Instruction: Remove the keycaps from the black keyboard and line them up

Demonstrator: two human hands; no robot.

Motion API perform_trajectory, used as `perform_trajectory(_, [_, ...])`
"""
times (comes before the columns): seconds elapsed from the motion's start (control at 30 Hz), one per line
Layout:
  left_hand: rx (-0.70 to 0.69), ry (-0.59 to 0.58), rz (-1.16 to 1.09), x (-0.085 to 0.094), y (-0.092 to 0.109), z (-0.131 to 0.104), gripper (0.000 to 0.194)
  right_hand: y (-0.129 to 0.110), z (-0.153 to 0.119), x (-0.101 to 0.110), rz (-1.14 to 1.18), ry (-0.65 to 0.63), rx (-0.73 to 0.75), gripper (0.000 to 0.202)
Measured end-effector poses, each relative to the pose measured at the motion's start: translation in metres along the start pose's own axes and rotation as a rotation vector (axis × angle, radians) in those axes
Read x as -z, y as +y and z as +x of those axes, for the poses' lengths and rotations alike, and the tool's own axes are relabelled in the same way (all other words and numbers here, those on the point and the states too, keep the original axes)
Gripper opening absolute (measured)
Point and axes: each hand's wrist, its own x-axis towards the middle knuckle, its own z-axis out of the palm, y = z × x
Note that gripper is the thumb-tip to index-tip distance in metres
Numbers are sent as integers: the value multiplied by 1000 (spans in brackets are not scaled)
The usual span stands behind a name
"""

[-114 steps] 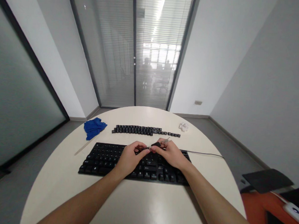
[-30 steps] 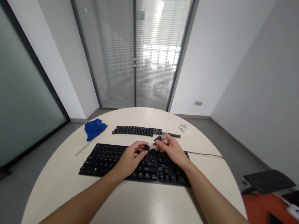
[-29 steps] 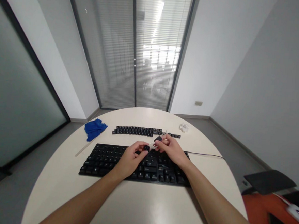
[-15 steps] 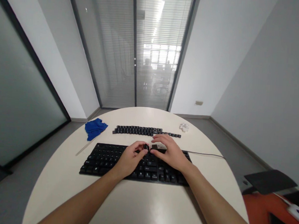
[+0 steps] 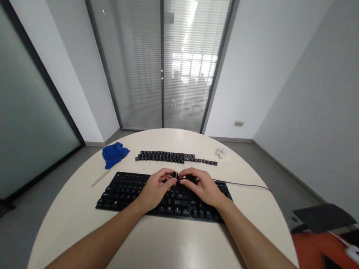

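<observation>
A black keyboard (image 5: 123,188) lies across the table in front of me, with both hands above its middle. My left hand (image 5: 155,189) is closed, pinching a small black keycap (image 5: 174,175) between thumb and fingers. Close against it, my right hand (image 5: 205,187) has its thumb and index finger drawn together at the keycap's right side. Whatever those right fingertips hold is too small to make out. Beyond the keyboard, several loose black keycaps (image 5: 162,156) sit in rows. My hands and forearms hide part of the keyboard.
A crumpled blue cloth (image 5: 114,154) lies at the left, touching a thin pale stick (image 5: 104,176). Crumpled white tissue (image 5: 221,153) rests at the far right. The keyboard cable (image 5: 246,184) runs off the right edge of the round table (image 5: 171,248). An orange chair (image 5: 309,254) stands at the lower right.
My right index finger and the fingers beside it have come down towards the thumb, and the right hand has closed in on the keycap. The left hand stays nearly in place, holding the keycap.
</observation>
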Motion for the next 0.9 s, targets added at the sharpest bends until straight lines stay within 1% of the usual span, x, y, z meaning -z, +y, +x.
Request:
perform_trajectory(0.1, [5,-19,-23,2,0,1,27,-1,0,-1,24,-18,-5,20])
perform_trajectory(0.23, [11,-25,-73,6,0,4,32,-3,1,0,40,-25,-4,20])
perform_trajectory(0.37, [-3,34,-117,7,2,5,36,-3,2,2,23,-41,-27,20])
perform_trajectory(0.5, [2,109,-119,8,3,5,40,-2,2,5,-93,-70,-36,22])
perform_trajectory(0.67, [30,149,-107,8,-3,9,47,-2,2,10,-277,-135,-41,27])
perform_trajectory(0.83, [36,145,-101,5,-9,10,48,-1,3,18,-395,-89,-108,30])
perform_trajectory(0.9, [38,143,-47,2,-9,8,44,1,2,22,-420,-71,-109,30])
